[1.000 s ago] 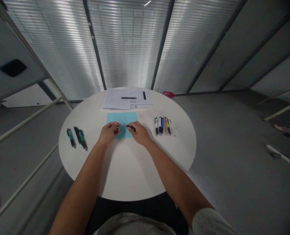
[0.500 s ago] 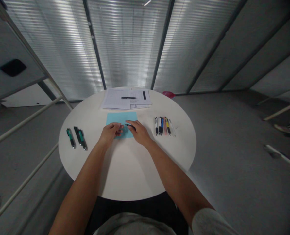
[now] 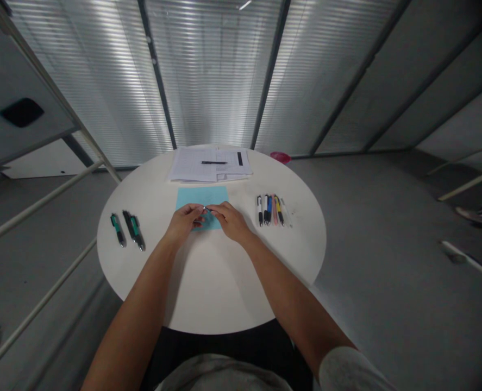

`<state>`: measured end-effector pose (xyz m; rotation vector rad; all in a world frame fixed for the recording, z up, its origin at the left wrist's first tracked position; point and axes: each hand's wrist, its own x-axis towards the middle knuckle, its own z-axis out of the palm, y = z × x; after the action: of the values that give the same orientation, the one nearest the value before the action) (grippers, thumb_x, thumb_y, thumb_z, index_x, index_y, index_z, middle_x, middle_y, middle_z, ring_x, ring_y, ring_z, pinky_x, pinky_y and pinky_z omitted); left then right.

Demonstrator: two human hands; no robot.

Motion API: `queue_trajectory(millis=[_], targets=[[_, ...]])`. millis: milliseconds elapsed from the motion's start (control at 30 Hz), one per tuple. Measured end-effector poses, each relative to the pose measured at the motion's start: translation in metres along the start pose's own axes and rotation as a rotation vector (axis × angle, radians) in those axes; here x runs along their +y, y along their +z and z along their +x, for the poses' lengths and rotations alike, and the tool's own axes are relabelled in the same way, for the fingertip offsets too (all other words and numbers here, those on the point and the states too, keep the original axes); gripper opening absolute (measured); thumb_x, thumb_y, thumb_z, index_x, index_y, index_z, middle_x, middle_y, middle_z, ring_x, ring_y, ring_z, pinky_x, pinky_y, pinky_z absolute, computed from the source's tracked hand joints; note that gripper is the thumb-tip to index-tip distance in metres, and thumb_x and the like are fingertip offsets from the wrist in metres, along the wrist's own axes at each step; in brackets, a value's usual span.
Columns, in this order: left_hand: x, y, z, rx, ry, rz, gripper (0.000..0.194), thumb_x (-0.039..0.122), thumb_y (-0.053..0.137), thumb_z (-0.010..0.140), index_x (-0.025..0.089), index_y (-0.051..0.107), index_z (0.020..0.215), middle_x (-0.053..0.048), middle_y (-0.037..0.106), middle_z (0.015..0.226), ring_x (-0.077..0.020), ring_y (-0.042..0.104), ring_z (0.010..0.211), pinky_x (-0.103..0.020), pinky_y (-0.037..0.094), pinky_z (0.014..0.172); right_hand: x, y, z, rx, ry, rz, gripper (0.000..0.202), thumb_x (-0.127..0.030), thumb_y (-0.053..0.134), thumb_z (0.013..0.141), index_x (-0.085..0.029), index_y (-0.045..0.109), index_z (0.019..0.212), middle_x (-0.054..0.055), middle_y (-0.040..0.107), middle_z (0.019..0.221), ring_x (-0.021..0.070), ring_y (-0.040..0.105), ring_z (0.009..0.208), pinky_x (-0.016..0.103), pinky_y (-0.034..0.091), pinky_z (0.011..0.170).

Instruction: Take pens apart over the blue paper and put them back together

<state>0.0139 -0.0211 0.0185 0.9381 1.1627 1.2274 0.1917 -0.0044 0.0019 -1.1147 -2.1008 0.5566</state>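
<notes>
Over a light blue sheet (image 3: 203,194) my left hand (image 3: 185,220) pinches a small silver pen part (image 3: 204,208) between thumb and fingertips. Facing it, my right hand (image 3: 231,221) is closed on a dark pen part, now mostly covered by its fingers. The two parts meet end to end between my fingertips; whether they are joined I cannot tell. Both hands hover low above the sheet's near half.
On the round white table (image 3: 210,293), several green-and-black pens (image 3: 133,229) lie left and a row of mixed pens (image 3: 269,210) lies right. Printed papers (image 3: 194,164) with a black pen (image 3: 213,162) on top are at the back. A metal rail (image 3: 41,203) stands left.
My right hand has brought the dark pen part left against the silver part, closing the gap between them. The right fingers have drawn together around it. My left hand is nearly still.
</notes>
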Motion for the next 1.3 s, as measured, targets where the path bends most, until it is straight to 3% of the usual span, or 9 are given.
queue_trajectory(millis=[500,700,867,1100,1300], targets=[[0.001,0.001,-0.001,-0.022,0.012,0.029,0.033,0.038,0.076,0.064,0.014,0.063,0.083,-0.007,0.067,0.087,-0.0117,0.058,0.061,-0.027,0.047,0.057,0.002,0.002,0.001,-0.009,0.01,-0.03,0.034,-0.034,0.039,0.098,-0.035,0.059,0.126,0.002,0.06,0.101,0.014,0.056,0.088,0.026,0.045,0.083],[-0.008,-0.003,0.004,-0.014,0.133,0.338,0.027,0.038,0.069,0.069,0.016,0.064,0.083,-0.001,0.062,0.068,-0.0128,0.056,0.059,-0.025,0.044,0.055,0.002,0.002,0.0,-0.03,0.015,-0.082,0.031,-0.034,0.042,0.097,-0.034,0.062,0.122,0.002,0.059,0.096,0.0139,0.057,0.084,0.025,0.044,0.076],[-0.016,-0.008,0.008,-0.007,0.218,0.5,0.022,0.037,0.063,0.074,0.017,0.064,0.083,-0.001,0.062,0.066,-0.013,0.055,0.058,-0.024,0.042,0.056,0.001,0.002,0.001,-0.032,0.017,-0.122,0.03,-0.034,0.045,0.097,-0.033,0.064,0.121,0.002,0.06,0.096,0.0147,0.059,0.087,0.025,0.043,0.076],[-0.019,-0.008,0.011,0.0,0.234,0.535,0.026,0.042,0.059,0.078,0.017,0.066,0.081,-0.003,0.064,0.069,-0.0138,0.056,0.059,-0.025,0.042,0.057,0.0,0.002,0.001,-0.055,0.001,-0.107,0.028,-0.033,0.047,0.096,-0.029,0.065,0.117,0.003,0.062,0.099,0.0144,0.059,0.09,0.026,0.043,0.08],[-0.013,-0.004,0.007,-0.044,0.211,0.48,0.028,0.042,0.064,0.073,0.015,0.065,0.078,0.001,0.058,0.059,-0.0117,0.051,0.054,-0.023,0.038,0.053,0.002,0.004,0.003,-0.017,-0.01,-0.047,0.015,-0.028,0.055,0.091,-0.022,0.064,0.101,0.003,0.062,0.096,0.015,0.058,0.09,0.027,0.043,0.081]])
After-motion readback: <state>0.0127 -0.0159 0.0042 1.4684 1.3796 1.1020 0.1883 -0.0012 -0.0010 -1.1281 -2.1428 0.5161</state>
